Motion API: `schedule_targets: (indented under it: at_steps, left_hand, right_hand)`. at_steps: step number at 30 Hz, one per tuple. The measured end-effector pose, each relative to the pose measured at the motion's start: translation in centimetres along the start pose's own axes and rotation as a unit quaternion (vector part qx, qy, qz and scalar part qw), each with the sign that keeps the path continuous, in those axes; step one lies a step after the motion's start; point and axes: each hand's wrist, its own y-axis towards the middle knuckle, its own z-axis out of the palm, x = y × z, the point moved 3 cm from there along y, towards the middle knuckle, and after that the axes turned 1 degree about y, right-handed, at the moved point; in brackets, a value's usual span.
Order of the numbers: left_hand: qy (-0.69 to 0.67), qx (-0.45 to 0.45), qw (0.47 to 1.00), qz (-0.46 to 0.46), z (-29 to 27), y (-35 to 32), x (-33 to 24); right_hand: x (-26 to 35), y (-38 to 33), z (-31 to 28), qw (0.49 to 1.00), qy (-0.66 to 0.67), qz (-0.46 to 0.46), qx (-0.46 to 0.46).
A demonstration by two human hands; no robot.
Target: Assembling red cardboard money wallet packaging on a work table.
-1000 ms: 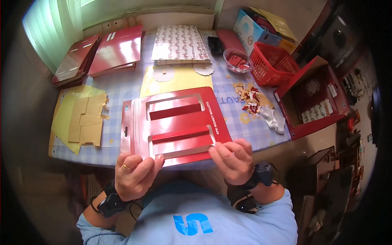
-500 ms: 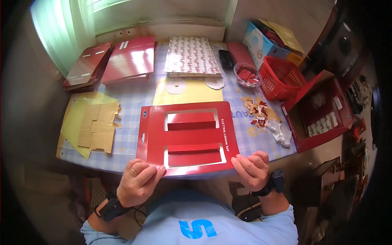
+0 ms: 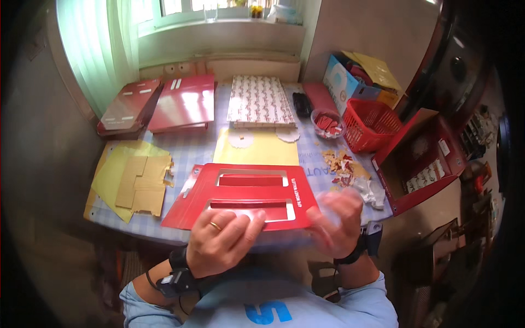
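A flat red cardboard package (image 3: 251,192) with two long window cut-outs and folded-in flaps lies tilted over the table's near edge. My left hand (image 3: 224,240) grips its near edge, thumb and fingers closed by the lower window. Beside the package's near right corner is my right hand (image 3: 336,224), its fingers smeared by motion; whether it touches the card cannot be made out. Beyond the package, a yellow sheet (image 3: 254,150) carries two white scalloped paper rounds. To the left, torn brown cardboard pieces (image 3: 143,183) rest on another yellow sheet (image 3: 106,188).
Red card stacks (image 3: 183,104) and a patterned white stack (image 3: 260,101) line the back. At right are a tub (image 3: 328,123) of red scraps, a red basket (image 3: 369,126), loose scraps (image 3: 336,164), crumpled white paper (image 3: 369,191) and an open red box (image 3: 418,156).
My left hand has slid rightward along the package's near edge to the lower window. The right hand has shifted and blurred. The view has tilted up, showing more of the window.
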Motion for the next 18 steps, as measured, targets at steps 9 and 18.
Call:
schedule_targets:
  at_steps: [9,18]
  left_hand:
    - [-0.485,-0.135,0.794,-0.340,-5.6,2.5,4.0]
    - [-0.718,-0.165,0.510,-0.444,4.9,-5.6,2.1]
  right_hand:
    - [-7.1,2.1,-1.2,0.769,0.541,0.275,-0.203]
    - [-3.6,-2.8,4.5,0.678,0.581,0.410,-0.185]
